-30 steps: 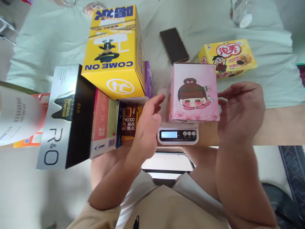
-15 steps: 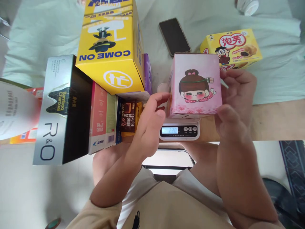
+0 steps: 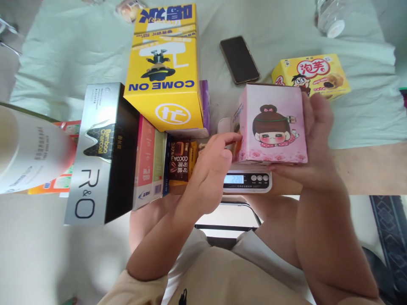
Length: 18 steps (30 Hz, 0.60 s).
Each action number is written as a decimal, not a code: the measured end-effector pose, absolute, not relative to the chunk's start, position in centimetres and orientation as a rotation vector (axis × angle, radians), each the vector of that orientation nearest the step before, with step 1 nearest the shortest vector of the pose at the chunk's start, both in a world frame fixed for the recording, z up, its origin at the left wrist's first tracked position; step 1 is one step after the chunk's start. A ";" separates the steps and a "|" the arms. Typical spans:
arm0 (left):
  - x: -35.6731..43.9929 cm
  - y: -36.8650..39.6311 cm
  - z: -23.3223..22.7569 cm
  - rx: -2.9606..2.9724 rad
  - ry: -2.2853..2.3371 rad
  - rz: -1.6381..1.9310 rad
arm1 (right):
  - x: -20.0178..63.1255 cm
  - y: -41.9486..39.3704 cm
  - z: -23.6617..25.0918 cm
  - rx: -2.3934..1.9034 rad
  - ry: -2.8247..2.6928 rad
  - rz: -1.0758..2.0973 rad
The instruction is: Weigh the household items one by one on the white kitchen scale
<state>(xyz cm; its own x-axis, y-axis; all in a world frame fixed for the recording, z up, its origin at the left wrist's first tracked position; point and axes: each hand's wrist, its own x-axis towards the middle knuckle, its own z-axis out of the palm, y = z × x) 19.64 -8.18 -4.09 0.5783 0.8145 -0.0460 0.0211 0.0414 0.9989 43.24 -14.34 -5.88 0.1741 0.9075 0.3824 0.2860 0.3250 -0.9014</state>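
A pink carton box (image 3: pixel 273 123) with a cartoon girl on its face stands over a white kitchen scale (image 3: pixel 248 180). The scale's lit display seems to read 220. Around the box's right side is my right hand (image 3: pixel 318 144), its thumb at the lower right corner and its fingers partly hidden behind. My left hand (image 3: pixel 211 171) reaches in from the other side with bent fingers, their tips against the box's left face. Whether the box rests fully on the scale, I cannot tell.
On the left stand a yellow COME ON box (image 3: pixel 165 101), a silver and black R&O box (image 3: pixel 95 169), a pink and green box (image 3: pixel 148 161) and a brown cocoa snack pack (image 3: pixel 179 163). Behind lie a phone (image 3: pixel 240 59), a yellow puff box (image 3: pixel 318 72) and a clear bottle (image 3: pixel 332 19).
My right hand has closed in round the pink box's right side, its thumb now at the lower corner. More of the box's left face shows. The whole view has shifted slightly.
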 end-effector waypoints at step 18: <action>19.1 -8.2 -3.4 1.286 0.702 0.674 | 43.0 -13.6 -5.0 -1.266 -1.456 0.608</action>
